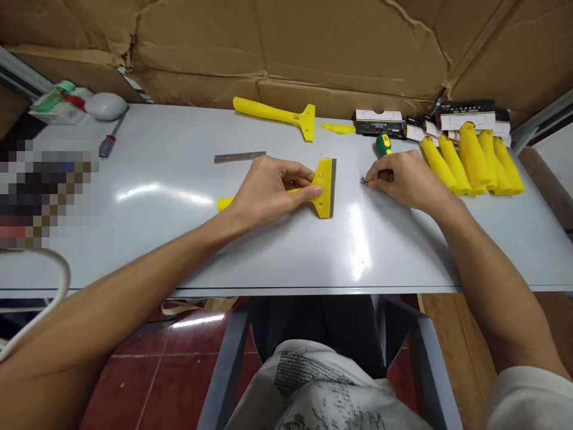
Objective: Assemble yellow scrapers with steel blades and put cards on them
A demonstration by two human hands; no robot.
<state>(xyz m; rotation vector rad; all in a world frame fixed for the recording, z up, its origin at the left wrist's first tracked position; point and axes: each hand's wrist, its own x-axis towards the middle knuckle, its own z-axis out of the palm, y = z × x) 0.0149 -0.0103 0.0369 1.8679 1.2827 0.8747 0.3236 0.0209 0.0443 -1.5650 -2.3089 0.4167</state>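
My left hand (268, 188) is closed around the neck of a yellow scraper (323, 190), with the thumb on top. Along the scraper head's right edge runs a dark metal blade (333, 188), and two holes show in the head. My right hand (405, 179) pinches at small metal pieces that look like screws (363, 181), close to the tabletop. Just behind that hand is a green and yellow screwdriver handle (384, 144), the rest of it hidden by the fingers. A loose flat blade (239, 157) lies behind my left hand.
At the back lie another yellow scraper handle (273, 112), a yellow piece (339, 128) and black-and-white boxes (379, 123). Several yellow handles (474, 158) lean at the right. Far left are a white rounded object (106, 106) and another screwdriver (107, 146). Cardboard (286, 48) stands behind the table (156, 245).
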